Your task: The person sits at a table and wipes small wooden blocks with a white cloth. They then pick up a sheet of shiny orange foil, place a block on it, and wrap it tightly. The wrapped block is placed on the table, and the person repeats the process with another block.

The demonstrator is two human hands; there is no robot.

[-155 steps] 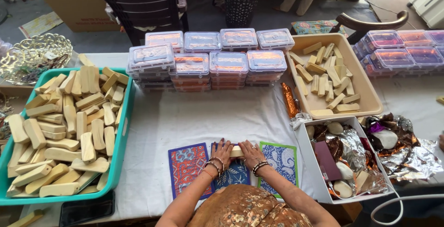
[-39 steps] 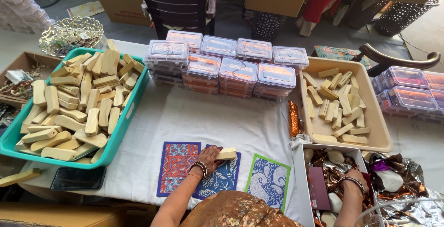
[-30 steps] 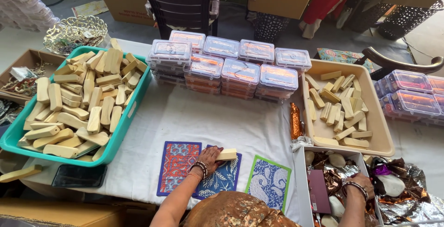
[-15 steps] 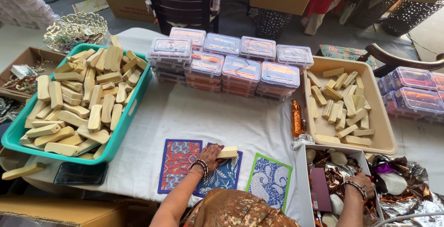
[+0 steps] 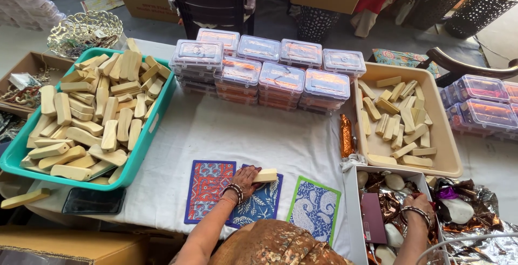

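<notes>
— White cloth over the work table (image 5: 259,135), stock all round it. What does each of your hands have?

— My left hand (image 5: 245,178) lies flat, fingers loosely bent over the end of a pale cream rectangular soap bar (image 5: 265,176), pinning it on the blue patterned paper square (image 5: 254,203), likely so neither slips. My right hand (image 5: 421,203) is down in the white cardboard box of crinkled foil wrappers (image 5: 353,216); whether its fingers are closed on anything, I cannot tell.

— And alongside?

— Red-and-blue patterned sheet (image 5: 208,189) at left, green-edged blue sheet (image 5: 315,208) at right. Teal plastic tray heaped with bars (image 5: 156,119) sits far left, within reach.

— Change over the last five seconds?

— Both hands were together on the bar then; now the right has gone off to the box.
</notes>
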